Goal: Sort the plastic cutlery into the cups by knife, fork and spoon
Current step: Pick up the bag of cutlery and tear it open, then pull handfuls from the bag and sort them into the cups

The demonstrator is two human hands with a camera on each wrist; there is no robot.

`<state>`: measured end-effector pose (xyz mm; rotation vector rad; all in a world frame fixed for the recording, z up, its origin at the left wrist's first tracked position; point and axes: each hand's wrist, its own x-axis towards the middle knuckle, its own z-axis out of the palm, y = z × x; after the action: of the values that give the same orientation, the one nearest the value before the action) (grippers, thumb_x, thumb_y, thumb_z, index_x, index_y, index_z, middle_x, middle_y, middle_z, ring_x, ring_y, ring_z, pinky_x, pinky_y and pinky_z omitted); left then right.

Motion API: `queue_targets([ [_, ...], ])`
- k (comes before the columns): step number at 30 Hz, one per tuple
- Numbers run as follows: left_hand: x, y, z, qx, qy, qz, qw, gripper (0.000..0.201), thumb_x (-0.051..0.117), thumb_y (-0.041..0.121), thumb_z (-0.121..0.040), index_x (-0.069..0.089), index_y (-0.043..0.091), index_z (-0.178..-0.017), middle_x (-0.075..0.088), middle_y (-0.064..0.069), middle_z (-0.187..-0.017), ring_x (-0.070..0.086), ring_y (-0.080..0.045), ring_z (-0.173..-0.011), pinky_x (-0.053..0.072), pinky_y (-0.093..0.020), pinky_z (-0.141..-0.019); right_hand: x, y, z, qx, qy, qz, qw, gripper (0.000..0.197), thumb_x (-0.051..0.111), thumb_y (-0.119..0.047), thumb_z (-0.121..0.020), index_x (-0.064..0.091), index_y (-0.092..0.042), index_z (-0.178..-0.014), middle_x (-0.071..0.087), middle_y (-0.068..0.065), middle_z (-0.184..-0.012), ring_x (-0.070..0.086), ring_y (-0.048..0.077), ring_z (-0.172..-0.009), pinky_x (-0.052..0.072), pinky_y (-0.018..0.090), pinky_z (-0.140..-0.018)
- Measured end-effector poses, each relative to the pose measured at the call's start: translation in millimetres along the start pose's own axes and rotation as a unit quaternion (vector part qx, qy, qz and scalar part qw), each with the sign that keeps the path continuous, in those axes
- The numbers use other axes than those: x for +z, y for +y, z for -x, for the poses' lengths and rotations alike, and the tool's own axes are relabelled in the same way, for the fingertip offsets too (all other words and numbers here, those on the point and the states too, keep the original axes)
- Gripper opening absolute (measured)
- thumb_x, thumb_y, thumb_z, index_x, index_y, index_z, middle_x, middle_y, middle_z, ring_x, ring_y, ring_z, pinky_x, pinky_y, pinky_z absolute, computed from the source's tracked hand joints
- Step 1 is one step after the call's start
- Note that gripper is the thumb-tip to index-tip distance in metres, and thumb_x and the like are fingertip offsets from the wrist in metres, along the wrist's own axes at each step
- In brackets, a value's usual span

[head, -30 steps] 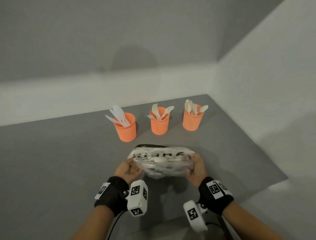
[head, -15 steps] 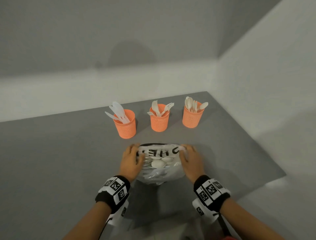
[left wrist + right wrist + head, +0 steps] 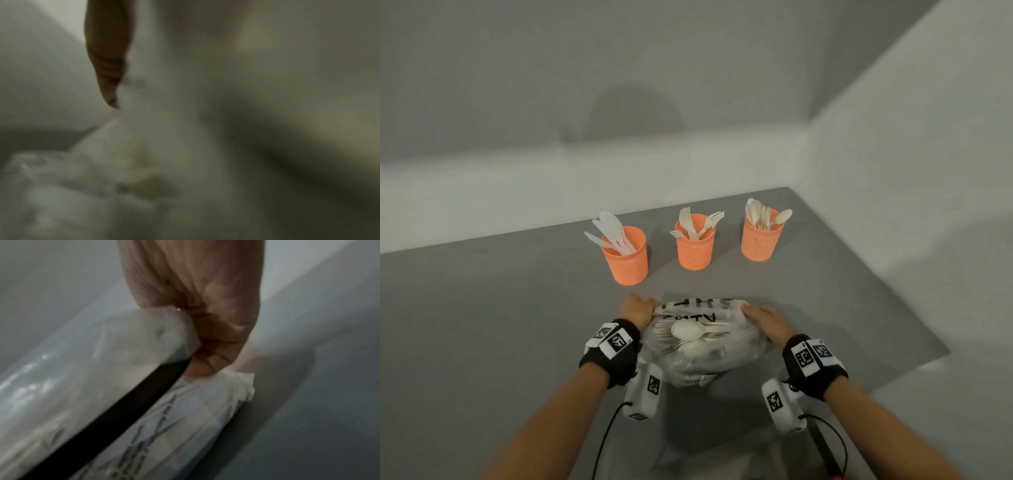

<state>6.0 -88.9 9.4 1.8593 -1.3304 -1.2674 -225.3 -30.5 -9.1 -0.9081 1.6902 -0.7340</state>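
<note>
While the clear bag (image 3: pixel 705 346) of unsorted cutlery sits between my hands, I have my left hand (image 3: pixel 637 310) curled on its left end and my right hand (image 3: pixel 768 323) pinching its right end. Beyond my fingers, the knife cup (image 3: pixel 627 260), fork cup (image 3: pixel 695 248) and spoon cup (image 3: pixel 760 240) are partly filled; I judge plenty remains.

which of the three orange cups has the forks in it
The middle orange cup holds the forks: tines show above its rim. The left cup holds flat knives and the right cup holds rounded spoons.
</note>
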Motion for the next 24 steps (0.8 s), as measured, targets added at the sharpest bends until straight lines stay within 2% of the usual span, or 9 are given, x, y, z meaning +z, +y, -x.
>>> queue_targets([
  [2,0,-4,7,0.061,0.062,-0.049,0.995,0.017,0.046,0.011,-0.093,0.045,0.006,-0.077,0.051,-0.006,-0.074,0.048,-0.023,-0.073,0.035,-0.028,-0.07,-1,4,0,-0.07,0.034,0.092,0.993,0.017,0.053,-0.017,-0.091,0.06,-0.011,-0.077,0.053,0.003,-0.075,0.05,0.018,-0.075,0.038,0.028,-0.073],
  [4,-4,-13,18,0.183,0.102,-0.057,0.976,0.006,0.046,0.011,-0.094,0.043,0.01,-0.09,0.051,0.001,-0.082,0.049,-0.019,-0.076,0.037,-0.023,-0.066,0,4,7,-0.194,0.101,0.161,0.962,0.008,0.053,-0.012,-0.087,0.054,-0.012,-0.08,0.048,-0.003,-0.076,0.047,0.016,-0.075,0.035,0.02,-0.069],
  [6,-7,-21,31,0.302,0.123,-0.077,0.942,0.005,0.055,0.008,-0.089,0.05,0.008,-0.088,0.048,0.0,-0.089,0.047,-0.013,-0.08,0.036,-0.008,-0.068,6,-1,21,-0.324,0.135,0.214,0.912,0.018,0.051,-0.027,-0.08,0.059,-0.012,-0.086,0.049,-0.003,-0.088,0.048,0.016,-0.086,0.034,0.021,-0.073],
  [8,-6,-33,37,0.364,0.102,-0.141,0.915,0.008,0.065,0.005,-0.08,0.06,0.007,-0.086,0.05,-0.007,-0.102,0.049,-0.013,-0.09,0.038,-0.005,-0.081,17,-7,35,-0.375,0.1,0.276,0.879,0.028,0.051,-0.041,-0.074,0.062,-0.017,-0.081,0.052,0.0,-0.101,0.046,0.014,-0.1,0.034,0.025,-0.083],
  [11,0,-50,40,0.306,0.059,-0.24,0.919,0.026,0.065,0.005,-0.077,0.067,0.013,-0.102,0.047,-0.015,-0.123,0.054,-0.029,-0.106,0.047,-0.035,-0.09,36,-6,41,-0.378,0.059,0.421,0.823,0.022,0.055,-0.041,-0.08,0.065,-0.022,-0.085,0.051,0.005,-0.124,0.038,0.018,-0.125,0.023,0.028,-0.099],
  [15,-6,-46,43,0.216,0.017,-0.269,0.938,0.051,0.047,-0.003,-0.082,0.051,0.017,-0.129,0.047,-0.011,-0.125,0.057,-0.03,-0.103,0.045,-0.032,-0.086,32,-8,33,-0.311,0.068,0.437,0.841,0.023,0.05,-0.032,-0.092,0.068,-0.026,-0.104,0.05,0.003,-0.127,0.041,0.02,-0.126,0.031,0.032,-0.102],
  [18,-14,-36,37,0.256,0.022,-0.199,0.946,0.045,0.041,-0.017,-0.073,0.062,0.01,-0.102,0.057,-0.01,-0.105,0.058,-0.029,-0.097,0.041,-0.027,-0.08,20,-12,29,-0.257,0.06,0.461,0.847,0.038,0.047,-0.016,-0.092,0.056,-0.027,-0.126,0.05,0.008,-0.121,0.046,0.025,-0.116,0.038,0.033,-0.093],
  [21,-15,-29,32,0.303,0.047,-0.182,0.934,0.048,0.039,-0.019,-0.068,0.05,0.027,-0.069,0.055,-0.003,-0.089,0.055,-0.025,-0.083,0.036,-0.025,-0.072,19,-13,30,-0.256,0.097,0.477,0.835,0.065,0.046,0.004,-0.08,0.042,-0.023,-0.139,0.049,0.016,-0.115,0.046,0.034,-0.109,0.039,0.036,-0.086],
  [24,-7,-22,31,0.291,0.048,-0.197,0.935,0.042,0.04,-0.018,-0.071,0.066,0.013,-0.084,0.056,-0.01,-0.102,0.057,-0.03,-0.091,0.04,-0.027,-0.078,26,-15,37,-0.234,0.138,0.541,0.796,0.068,0.056,0.003,-0.071,0.043,-0.016,-0.135,0.043,0.018,-0.128,0.043,0.036,-0.115,0.039,0.037,-0.088],
])
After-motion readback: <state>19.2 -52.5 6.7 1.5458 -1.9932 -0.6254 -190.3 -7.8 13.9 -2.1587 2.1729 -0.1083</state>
